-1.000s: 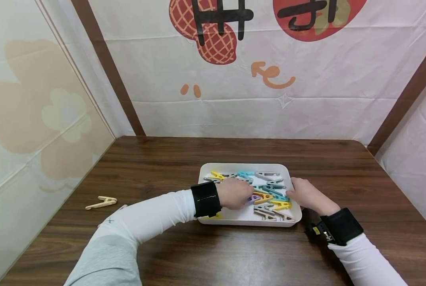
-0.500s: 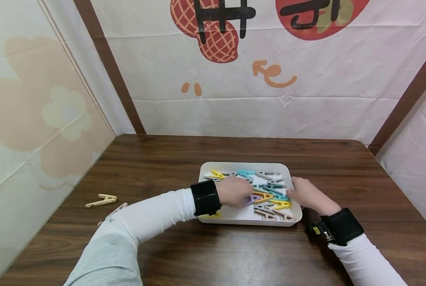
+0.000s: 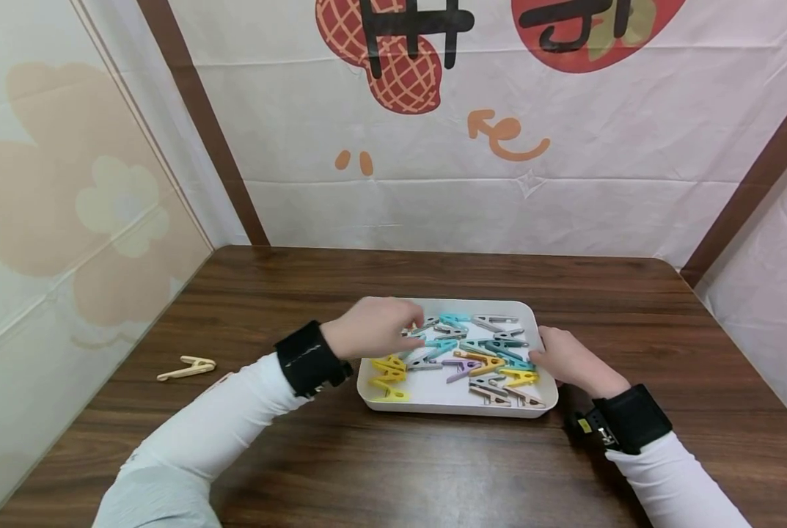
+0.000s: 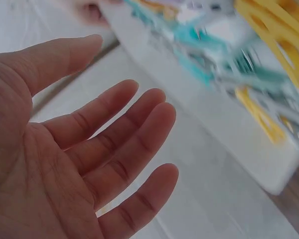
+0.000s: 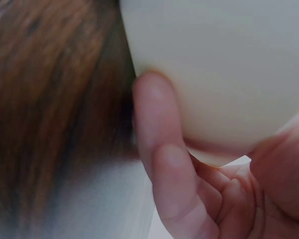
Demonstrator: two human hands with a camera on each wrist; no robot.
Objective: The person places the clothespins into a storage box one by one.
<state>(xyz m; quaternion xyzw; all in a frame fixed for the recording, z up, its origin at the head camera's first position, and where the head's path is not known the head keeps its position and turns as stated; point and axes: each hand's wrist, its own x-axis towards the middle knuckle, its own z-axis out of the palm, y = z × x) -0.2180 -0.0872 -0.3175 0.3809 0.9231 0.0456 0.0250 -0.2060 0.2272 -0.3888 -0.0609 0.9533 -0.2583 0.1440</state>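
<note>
A white tray [image 3: 433,408] of plastic clothespins sits mid-table in the head view. Over its back left corner hovers my left hand [image 3: 375,328]; the left wrist view shows its palm and spread fingers [image 4: 134,134] with nothing in them. My right hand [image 3: 574,359] grips the tray's right side, thumb at the rim, and in the right wrist view its fingers [image 5: 159,109] lie against the outer wall [image 5: 224,74]. A purple clothespin [image 3: 460,370] lies near the tray's middle beside an orange one [image 3: 488,365]. Yellow clothespins [image 3: 389,370] are grouped along the left side.
On the table [image 3: 340,469] at far left lies a cream clothespin [image 3: 187,368]. Another pale one [image 3: 224,378] is mostly hidden by the left sleeve. Teal and grey clothespins [image 3: 499,345] fill the tray's right half. A printed cloth [image 3: 433,213] hangs behind the table.
My left hand has lifted away from the purple clothespin and moved left and back, uncovering the tray's middle and the yellow clothespins. My right hand keeps its hold on the tray.
</note>
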